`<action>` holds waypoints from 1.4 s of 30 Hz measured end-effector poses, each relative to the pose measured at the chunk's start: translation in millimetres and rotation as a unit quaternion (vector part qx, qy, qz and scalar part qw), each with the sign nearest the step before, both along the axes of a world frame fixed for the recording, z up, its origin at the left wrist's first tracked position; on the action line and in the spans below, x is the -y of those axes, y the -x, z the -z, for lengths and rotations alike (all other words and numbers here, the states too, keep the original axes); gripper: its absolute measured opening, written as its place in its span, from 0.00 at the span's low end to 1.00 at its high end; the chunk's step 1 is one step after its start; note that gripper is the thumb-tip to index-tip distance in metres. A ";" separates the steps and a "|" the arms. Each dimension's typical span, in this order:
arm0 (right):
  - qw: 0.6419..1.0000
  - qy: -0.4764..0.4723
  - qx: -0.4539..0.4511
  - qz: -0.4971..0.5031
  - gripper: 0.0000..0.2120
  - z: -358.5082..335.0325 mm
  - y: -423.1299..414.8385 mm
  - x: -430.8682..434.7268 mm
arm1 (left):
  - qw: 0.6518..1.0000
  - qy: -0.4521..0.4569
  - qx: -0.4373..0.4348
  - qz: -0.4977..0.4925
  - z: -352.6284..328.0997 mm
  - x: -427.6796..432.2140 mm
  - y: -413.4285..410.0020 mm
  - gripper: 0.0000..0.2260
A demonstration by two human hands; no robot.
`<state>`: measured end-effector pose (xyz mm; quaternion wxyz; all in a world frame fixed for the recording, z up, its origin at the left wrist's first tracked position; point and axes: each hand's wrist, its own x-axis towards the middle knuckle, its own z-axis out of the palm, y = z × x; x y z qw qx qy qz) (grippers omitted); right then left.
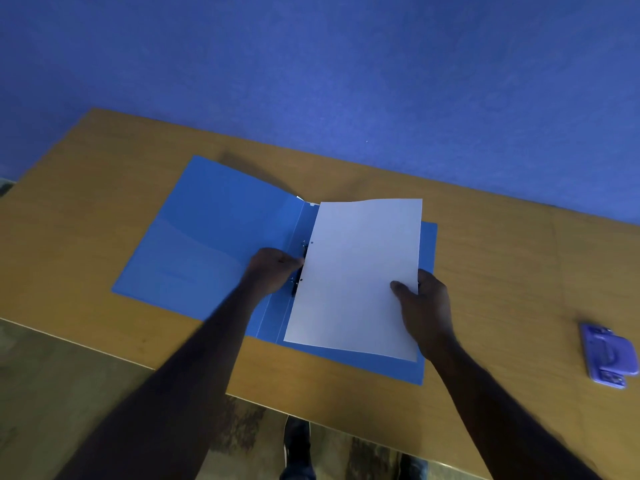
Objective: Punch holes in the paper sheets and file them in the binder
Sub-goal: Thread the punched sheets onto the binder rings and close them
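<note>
Here, a plain white paper sheet, matte and smooth, two small round holes punched along its left edge, far edge slightly curled. Lying over the right half of an open blue binder, thin glossy plastic covers spread flat on the surface, a wood-grain brown top. Dark metal ring mechanism at the spine, just beside the punched edge; whether the holes are on the rings, impossible to tell. Left hand at the sheet's left edge by the mechanism, fingers curled in, pinching there. Right hand clamped on the sheet's right edge, thumb on top, fingers beneath. Well apart at the right, near the surface's edge, a purple hole punch, rounded plastic, lying alone. Blue textured wall beyond the far edge.
</note>
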<state>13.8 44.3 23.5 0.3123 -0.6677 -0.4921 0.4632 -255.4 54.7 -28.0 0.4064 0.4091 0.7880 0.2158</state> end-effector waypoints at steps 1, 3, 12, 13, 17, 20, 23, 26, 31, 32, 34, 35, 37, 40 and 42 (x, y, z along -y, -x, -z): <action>1.000 -0.001 0.003 0.001 0.07 0.4 0.6 0.0 | 0.999 0.033 -0.006 0.035 -0.7 1.7 0.8 0.15; 1.000 -0.004 0.010 -0.001 0.06 0.5 2.3 0.9 | 0.992 0.081 -0.020 0.093 -2.2 4.3 1.9 0.13; 1.000 -0.009 0.011 0.014 0.05 0.9 -0.1 1.0 | 0.990 0.089 0.038 0.107 -5.7 6.4 0.3 0.20; 1.000 -0.008 0.007 0.017 0.05 1.1 0.0 1.9 | 0.989 0.092 0.038 0.107 -5.6 6.7 -0.2 0.21; 1.000 -0.007 0.005 0.018 0.04 1.0 0.9 4.5 | 0.990 0.092 0.045 0.100 -5.8 8.0 -0.8 0.21; 1.000 -0.010 0.015 0.015 0.04 2.6 1.1 4.6 | 0.990 0.089 0.040 0.099 -3.4 8.6 -0.1 0.23; 0.999 -0.013 0.030 0.014 0.05 4.7 -0.5 3.8 | 0.990 0.095 0.037 0.099 -2.3 9.3 0.0 0.23; 0.999 -0.012 0.044 0.008 0.05 6.2 -3.7 2.2 | 0.991 0.086 0.036 0.099 -2.9 11.0 -0.8 0.17; 0.998 0.004 0.059 0.002 0.06 12.7 -6.2 2.3 | 0.993 0.076 0.039 0.085 -5.5 14.3 -5.0 0.17; 0.998 0.006 0.066 0.000 0.06 14.0 -5.9 2.9 | 0.993 0.075 0.039 0.083 -5.8 14.3 -6.1 0.17; 0.997 0.005 0.079 -0.004 0.06 15.2 -5.9 3.6 | 0.994 0.063 0.040 0.077 -6.3 13.8 -9.1 0.18; 0.997 0.004 0.083 -0.006 0.06 16.1 -6.1 3.6 | 0.995 0.054 0.041 0.071 -6.3 13.8 -10.8 0.20; 0.996 0.001 0.085 -0.008 0.04 17.0 -5.8 3.7 | 0.997 0.036 0.031 0.060 -6.7 14.8 -13.4 0.23; 0.995 0.000 0.097 -0.015 0.01 17.6 -6.6 4.4 | 0.998 -0.003 -0.001 0.061 -2.9 20.2 -15.7 0.22; 0.994 -0.004 0.105 -0.017 0.01 17.8 -7.0 4.5 | 0.996 -0.052 -0.032 0.061 1.4 25.9 -17.4 0.13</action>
